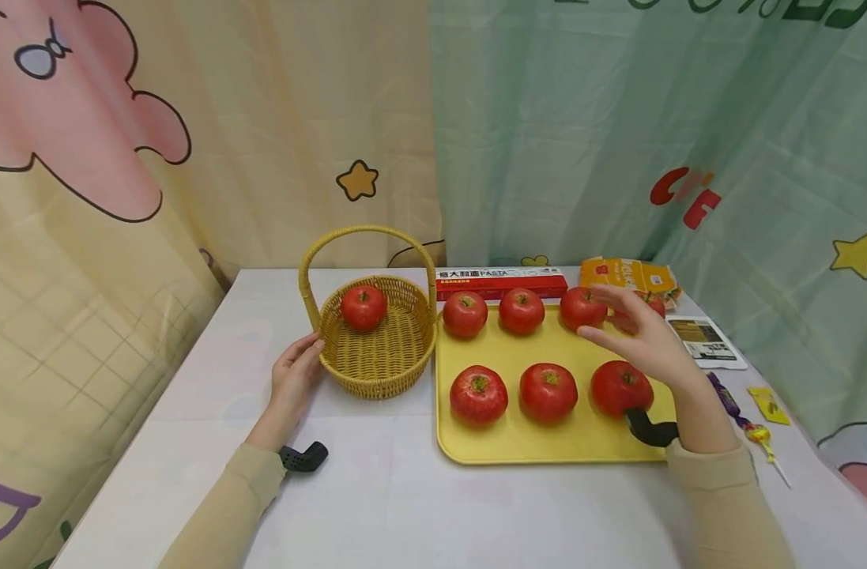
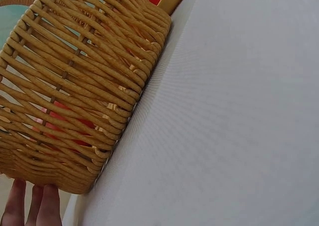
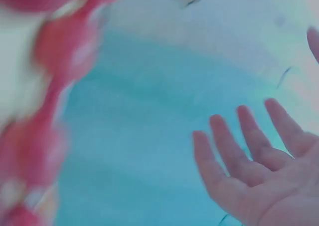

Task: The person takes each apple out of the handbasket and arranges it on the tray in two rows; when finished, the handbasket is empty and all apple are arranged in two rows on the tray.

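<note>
A wicker basket point(image 1: 378, 386) with a tall arched handle stands on the table, one red apple point(image 1: 364, 308) inside it. My left hand point(image 1: 295, 378) touches the basket's left side. In the left wrist view its straight fingers point(image 2: 49, 206) rest against the woven wall point(image 2: 84, 76). To the right of the basket lies a yellow tray point(image 1: 504, 446) with two rows of red apples, among them a front one point(image 1: 479, 395). My right hand point(image 1: 646, 336) hovers over the tray's right part with fingers spread, holding nothing; it partly hides the back-right apple point(image 1: 650, 303).
Behind the tray lie a red pasta box point(image 1: 500, 283) and an orange package point(image 1: 628, 274). Right of it are a white-and-dark packet point(image 1: 706, 342), a purple-wrapped candy point(image 1: 723, 395), a lollipop point(image 1: 758, 433) and a yellow packet point(image 1: 769, 405). Curtains hang behind the table.
</note>
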A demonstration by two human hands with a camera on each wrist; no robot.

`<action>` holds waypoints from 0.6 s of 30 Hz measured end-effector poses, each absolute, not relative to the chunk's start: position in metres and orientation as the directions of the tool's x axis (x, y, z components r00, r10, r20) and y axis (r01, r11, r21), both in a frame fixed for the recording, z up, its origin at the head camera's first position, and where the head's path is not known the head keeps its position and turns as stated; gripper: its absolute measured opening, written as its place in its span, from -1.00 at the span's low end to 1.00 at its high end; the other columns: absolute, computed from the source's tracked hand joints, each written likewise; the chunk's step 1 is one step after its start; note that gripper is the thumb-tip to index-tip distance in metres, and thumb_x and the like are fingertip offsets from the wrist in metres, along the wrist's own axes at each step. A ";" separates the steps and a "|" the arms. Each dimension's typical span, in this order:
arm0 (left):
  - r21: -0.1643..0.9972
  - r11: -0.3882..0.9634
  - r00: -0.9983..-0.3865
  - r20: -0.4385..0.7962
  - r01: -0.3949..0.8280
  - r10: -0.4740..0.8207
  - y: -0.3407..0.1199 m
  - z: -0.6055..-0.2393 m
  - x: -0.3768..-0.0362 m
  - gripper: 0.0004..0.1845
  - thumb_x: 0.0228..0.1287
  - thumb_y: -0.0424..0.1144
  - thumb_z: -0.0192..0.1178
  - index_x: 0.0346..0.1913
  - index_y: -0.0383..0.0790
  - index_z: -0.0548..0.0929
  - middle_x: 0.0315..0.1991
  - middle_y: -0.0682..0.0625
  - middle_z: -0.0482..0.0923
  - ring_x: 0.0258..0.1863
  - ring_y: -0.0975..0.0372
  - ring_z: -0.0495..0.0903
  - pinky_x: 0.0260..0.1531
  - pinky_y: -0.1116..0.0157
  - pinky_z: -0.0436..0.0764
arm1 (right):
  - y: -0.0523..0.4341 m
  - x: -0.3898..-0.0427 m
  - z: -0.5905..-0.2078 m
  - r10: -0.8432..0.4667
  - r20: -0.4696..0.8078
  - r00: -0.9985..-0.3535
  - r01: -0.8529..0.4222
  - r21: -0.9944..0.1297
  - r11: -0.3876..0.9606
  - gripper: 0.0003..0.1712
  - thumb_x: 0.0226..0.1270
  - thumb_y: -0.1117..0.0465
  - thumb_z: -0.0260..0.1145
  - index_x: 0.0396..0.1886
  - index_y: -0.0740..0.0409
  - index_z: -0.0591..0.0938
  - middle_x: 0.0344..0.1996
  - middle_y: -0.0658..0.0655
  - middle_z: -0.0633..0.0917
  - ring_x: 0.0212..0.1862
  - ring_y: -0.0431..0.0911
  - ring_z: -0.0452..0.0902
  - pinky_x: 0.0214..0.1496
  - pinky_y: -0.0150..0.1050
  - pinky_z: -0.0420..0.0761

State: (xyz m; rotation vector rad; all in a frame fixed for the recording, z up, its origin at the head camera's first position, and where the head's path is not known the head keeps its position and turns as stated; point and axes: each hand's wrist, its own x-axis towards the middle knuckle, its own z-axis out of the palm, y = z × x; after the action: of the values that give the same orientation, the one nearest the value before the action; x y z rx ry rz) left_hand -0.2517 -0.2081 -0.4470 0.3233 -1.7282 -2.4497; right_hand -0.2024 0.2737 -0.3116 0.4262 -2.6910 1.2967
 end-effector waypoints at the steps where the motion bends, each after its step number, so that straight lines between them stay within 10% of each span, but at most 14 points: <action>1: 0.941 -0.338 -0.969 -0.101 -0.019 -0.225 -0.209 -0.447 -0.252 -0.59 0.25 -0.20 0.25 0.14 -0.22 0.50 0.09 0.06 0.44 0.08 0.21 0.45 -0.08 0.46 0.52 | 0.261 -0.205 -0.302 -0.208 0.272 -0.940 -0.342 -0.759 0.554 -0.22 0.22 0.10 0.36 0.39 0.02 0.22 0.28 0.17 0.34 0.26 0.12 0.27 0.24 0.15 0.30; 9: 0.939 -0.345 -0.969 -0.100 -0.017 -0.225 -0.211 -0.447 -0.252 -0.62 0.26 -0.21 0.24 0.11 -0.20 0.52 0.09 0.07 0.44 0.08 0.21 0.46 -0.08 0.46 0.52 | 0.150 -0.234 -0.249 -0.355 0.515 -0.780 -0.563 -0.825 0.040 -0.38 0.20 0.40 0.32 0.25 0.14 0.37 0.13 0.16 0.49 0.15 0.02 0.42 0.19 -0.14 0.44; 18: 0.928 -0.373 -0.978 -0.052 0.029 -0.204 -0.208 -0.447 -0.249 -0.74 0.27 -0.24 0.23 0.01 -0.15 0.59 0.06 0.03 0.44 -0.10 0.29 0.54 -0.09 0.42 0.54 | 0.050 -0.275 -0.258 -0.638 0.487 -0.597 -0.516 -0.842 -0.160 -0.47 0.17 0.44 0.31 0.16 0.28 0.43 0.11 0.16 0.52 0.08 0.01 0.51 0.12 -0.11 0.50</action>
State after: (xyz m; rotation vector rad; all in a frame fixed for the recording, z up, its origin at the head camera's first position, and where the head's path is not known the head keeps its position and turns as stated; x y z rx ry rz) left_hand -0.2490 -0.2083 -0.4473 0.2371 -1.6713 -2.4804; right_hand -0.2754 0.0501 -0.2577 1.4482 -2.0972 2.0018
